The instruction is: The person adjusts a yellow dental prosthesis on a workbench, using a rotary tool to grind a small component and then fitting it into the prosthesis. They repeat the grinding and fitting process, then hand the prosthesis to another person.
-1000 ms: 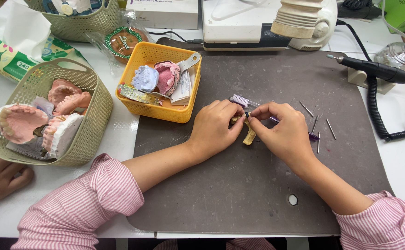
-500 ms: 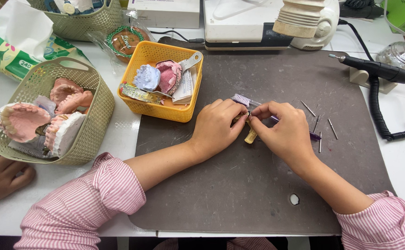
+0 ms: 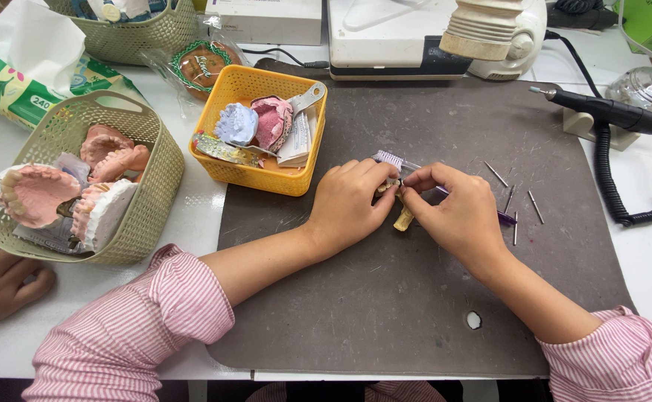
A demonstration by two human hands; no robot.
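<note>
Your left hand (image 3: 352,205) and right hand (image 3: 456,212) meet fingertip to fingertip at the middle of the dark grey mat (image 3: 415,313), both pinching a small tan dental piece (image 3: 402,217) whose lower end rests on the mat, with a purple brush (image 3: 390,158) just behind them. To your left stands a yellow basket (image 3: 266,175) of dental casts, beside a green woven basket (image 3: 151,186) of pink casts. A green floral tissue pack (image 3: 13,82) lies at the far left corner, and a round clear-wrapped packet (image 3: 201,65) sits behind the yellow basket.

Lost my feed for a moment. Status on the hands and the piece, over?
Left hand and right hand pinch small tan dental cast piece on grey mat. Purple brush behind fingers.
</note>
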